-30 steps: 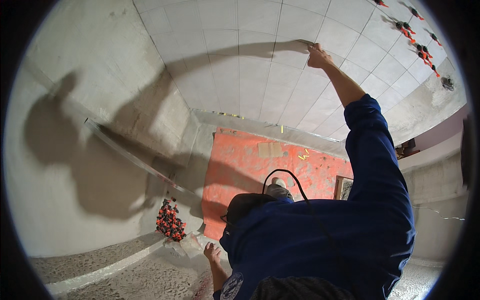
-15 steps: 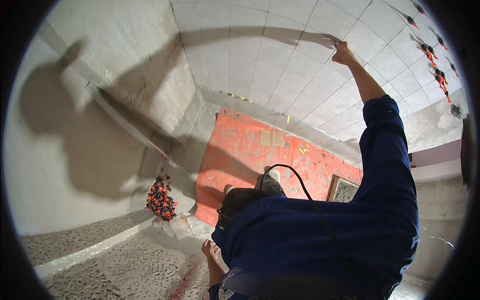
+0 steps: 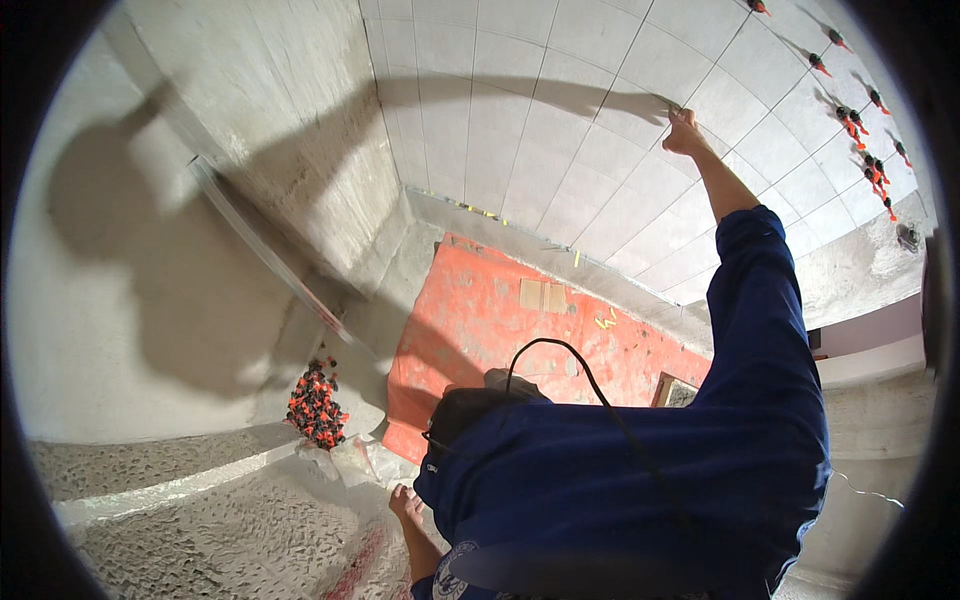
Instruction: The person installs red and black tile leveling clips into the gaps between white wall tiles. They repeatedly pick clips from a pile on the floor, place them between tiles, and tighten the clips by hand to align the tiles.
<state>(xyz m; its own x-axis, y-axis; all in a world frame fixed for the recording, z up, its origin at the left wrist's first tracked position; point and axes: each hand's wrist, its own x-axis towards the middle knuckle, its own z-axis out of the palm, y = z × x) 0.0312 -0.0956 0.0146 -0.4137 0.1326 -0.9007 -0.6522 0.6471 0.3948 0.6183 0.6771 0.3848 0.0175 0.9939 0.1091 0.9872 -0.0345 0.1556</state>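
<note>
My right hand [image 3: 684,134] is raised at the end of an outstretched arm, up against the light grey tiled wall [image 3: 560,120] near a joint between tiles. Its fingers are bent together, and whatever they may hold is too small to make out. My left hand [image 3: 406,503] hangs low beside my body with its fingers loosely apart, and nothing shows in it. Close to that hand is a pile of red and black tile levelling spacers [image 3: 318,405] by a crumpled clear plastic bag [image 3: 355,460]. More red and black spacers [image 3: 872,172] stick out of the tile joints at the right.
An orange-red sheet [image 3: 470,300] covers the floor, with a piece of cardboard [image 3: 542,295] on it. A long straight bar [image 3: 265,255] leans by the bare wall at left. A framed tray [image 3: 677,390] sits near my right side. A black cable [image 3: 560,343] loops before me.
The view has shifted slightly. My right hand stays at nearly the same place on the tiles. My left hand has moved a little outward, its fingers looser. My feet are more hidden now.
</note>
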